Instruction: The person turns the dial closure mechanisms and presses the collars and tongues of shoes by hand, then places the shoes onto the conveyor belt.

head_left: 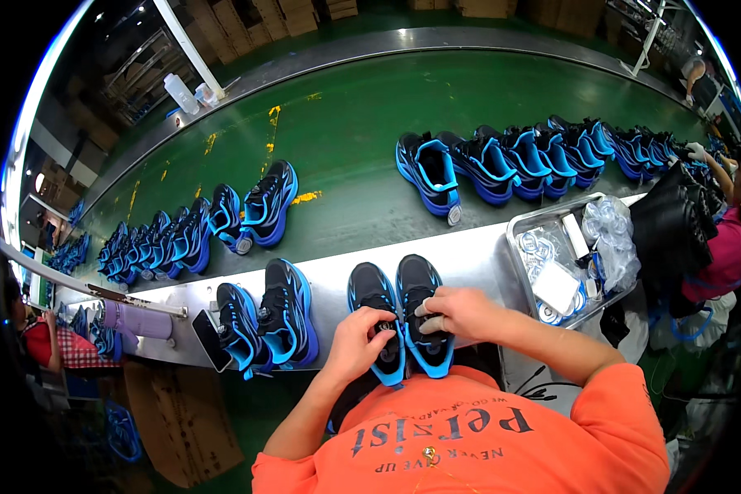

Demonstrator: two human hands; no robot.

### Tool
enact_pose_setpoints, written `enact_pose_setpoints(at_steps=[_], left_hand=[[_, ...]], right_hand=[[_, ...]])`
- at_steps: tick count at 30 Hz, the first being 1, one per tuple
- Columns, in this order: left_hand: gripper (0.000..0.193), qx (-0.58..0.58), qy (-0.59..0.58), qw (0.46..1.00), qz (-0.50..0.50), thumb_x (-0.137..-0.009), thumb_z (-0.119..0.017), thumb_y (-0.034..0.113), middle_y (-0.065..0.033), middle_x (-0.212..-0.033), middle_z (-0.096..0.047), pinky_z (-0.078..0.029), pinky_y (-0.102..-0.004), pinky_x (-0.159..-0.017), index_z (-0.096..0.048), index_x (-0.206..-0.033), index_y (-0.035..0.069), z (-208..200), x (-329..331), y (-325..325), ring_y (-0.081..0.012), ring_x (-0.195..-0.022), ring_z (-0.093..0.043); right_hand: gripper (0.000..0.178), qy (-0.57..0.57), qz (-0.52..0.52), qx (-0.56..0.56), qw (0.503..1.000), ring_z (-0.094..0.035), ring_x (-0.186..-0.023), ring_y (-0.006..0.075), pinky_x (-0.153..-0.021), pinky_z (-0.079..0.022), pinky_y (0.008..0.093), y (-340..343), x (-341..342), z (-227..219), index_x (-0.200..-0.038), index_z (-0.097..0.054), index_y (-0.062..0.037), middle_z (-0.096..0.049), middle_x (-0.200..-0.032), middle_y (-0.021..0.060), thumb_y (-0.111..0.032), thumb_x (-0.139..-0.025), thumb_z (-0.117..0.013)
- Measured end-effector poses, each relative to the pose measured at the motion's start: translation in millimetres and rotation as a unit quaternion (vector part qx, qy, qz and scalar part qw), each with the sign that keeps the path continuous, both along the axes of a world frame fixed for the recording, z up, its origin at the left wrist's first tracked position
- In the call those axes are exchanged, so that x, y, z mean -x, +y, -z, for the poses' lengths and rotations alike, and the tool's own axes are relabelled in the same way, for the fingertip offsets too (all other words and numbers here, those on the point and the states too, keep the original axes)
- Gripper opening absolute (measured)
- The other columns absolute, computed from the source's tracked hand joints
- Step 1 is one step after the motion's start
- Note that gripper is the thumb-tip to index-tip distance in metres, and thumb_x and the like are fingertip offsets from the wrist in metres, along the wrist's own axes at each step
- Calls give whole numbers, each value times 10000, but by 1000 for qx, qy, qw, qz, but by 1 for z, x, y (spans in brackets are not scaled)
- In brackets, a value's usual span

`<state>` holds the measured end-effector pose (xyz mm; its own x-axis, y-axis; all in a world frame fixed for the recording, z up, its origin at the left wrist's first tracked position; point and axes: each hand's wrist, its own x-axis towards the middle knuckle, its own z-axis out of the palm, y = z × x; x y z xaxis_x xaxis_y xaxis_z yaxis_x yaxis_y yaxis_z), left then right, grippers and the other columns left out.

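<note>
A pair of black sneakers with blue soles and linings stands side by side before me, toes pointing away, heels close to my body. My left hand (pixel 356 347) bends its thumb and forefinger in a pinch at the tongue of the left sneaker (pixel 370 282), beside a small round dark part. On the tongue of the right sneaker (pixel 418 273), my right hand (pixel 455 314) has its fingers closed, with pale covers on some fingertips. What lies right under those fingers is hidden. A second pair of matching sneakers (pixel 286 300) stands to the left on the metal ledge (pixel 486 263).
Matching shoes (pixel 502 160) line the green conveyor belt (pixel 346 123) on both sides. At right is a metal tray (pixel 514 239) of round labels and plastic bags. A phone (pixel 211 339) and purple bottle (pixel 144 319) are at left. A co-worker (pixel 720 255) works far right.
</note>
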<state>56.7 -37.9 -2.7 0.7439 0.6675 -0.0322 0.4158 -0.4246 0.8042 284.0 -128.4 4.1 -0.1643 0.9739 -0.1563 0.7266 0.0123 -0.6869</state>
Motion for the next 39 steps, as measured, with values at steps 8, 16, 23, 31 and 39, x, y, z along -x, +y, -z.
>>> enact_pose_setpoints(at_steps=[8, 16, 23, 31, 39], left_hand=[[199, -57, -39, 997, -46, -783, -754, 61, -70, -845, -568, -459, -285, -606, -685, -966, 26, 8, -8, -8, -167, -640, -546], [227, -68, -20, 992, -108, -777, -754, 50, -57, -821, -555, -451, -280, -608, -689, -995, 41, 3, -15, -17, -160, -639, -533], [293, 24, -33, 996, -81, -766, -764, 42, -38, -834, -543, -447, -271, -621, -689, -1049, 66, -7, -11, -15, -122, -658, -513], [299, -26, -19, 997, -74, -765, -760, 74, -46, -854, -561, -447, -267, -633, -677, -1052, 56, -3, -13, -7, -150, -698, -514], [279, 81, -17, 996, -43, -775, -749, 80, -42, -833, -547, -435, -280, -658, -686, -1044, 41, 22, 2, 9, -155, -685, -486]], right_hand=[[272, -6, 9, -52, 999, -636, -838, 329, -728, -503, 435, -6, 5, 12, -1080, -695, -142, -614, -869, 107, -259, -834, -697], [331, 83, -41, -24, 995, -633, -841, 328, -711, -499, 435, 2, -16, -6, -1043, -704, -127, -620, -858, 106, -349, -800, -739], [317, 9, 59, -60, 996, -612, -893, 323, -785, -496, 425, -16, -1, 16, -1087, -707, -183, -596, -900, 128, -329, -808, -743], [325, 26, 40, -30, 998, -578, -926, 323, -800, -486, 401, -2, -7, 14, -1124, -703, -219, -576, -897, 126, -263, -803, -737], [280, 70, 23, -42, 996, -596, -847, 294, -760, -492, 383, 10, -1, 34, -1055, -720, -156, -591, -878, 111, -204, -781, -757]])
